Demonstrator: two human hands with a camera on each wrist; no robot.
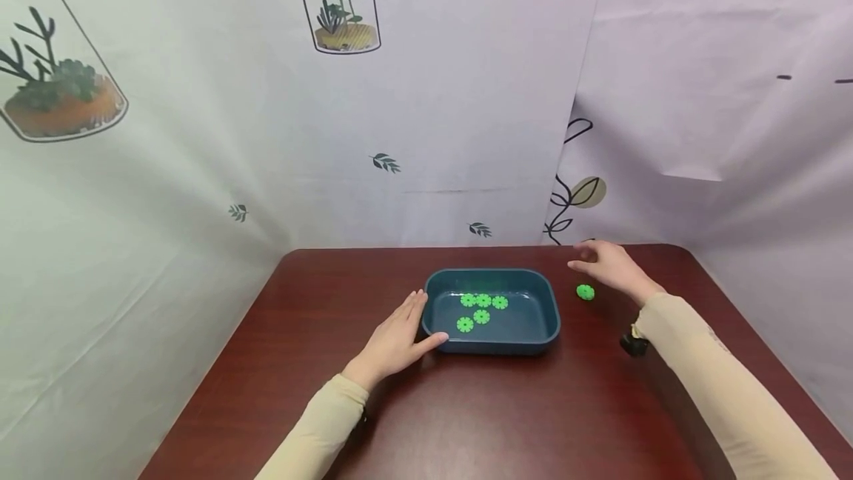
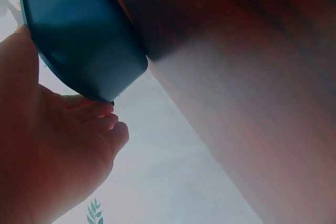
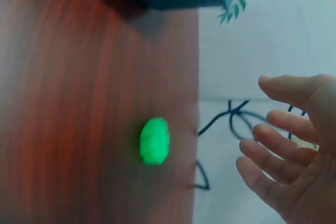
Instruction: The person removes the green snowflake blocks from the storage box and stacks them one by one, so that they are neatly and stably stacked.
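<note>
A dark blue rectangular tray (image 1: 491, 348) stands on the table, with several green notched plastic discs (image 1: 465, 324) lying flat on its floor. My left hand (image 1: 395, 335) rests against the tray's left end, fingers extended along the side and thumb at the front rim. In the left wrist view, the fingertips touch the tray's outer wall (image 2: 100, 51). To the right of the tray lies another green disc (image 1: 585, 292) on the tabletop, blurred in the right wrist view. Above and just behind it hovers my right hand (image 1: 609, 267), fingers loosely bent and apart, holding nothing.
The reddish-brown wooden table (image 1: 320, 317) has rounded far corners. Behind it and at both sides hangs a pale cloth (image 1: 453, 132) printed with plants and leaves. A dark band (image 1: 634, 344) sits at my right wrist.
</note>
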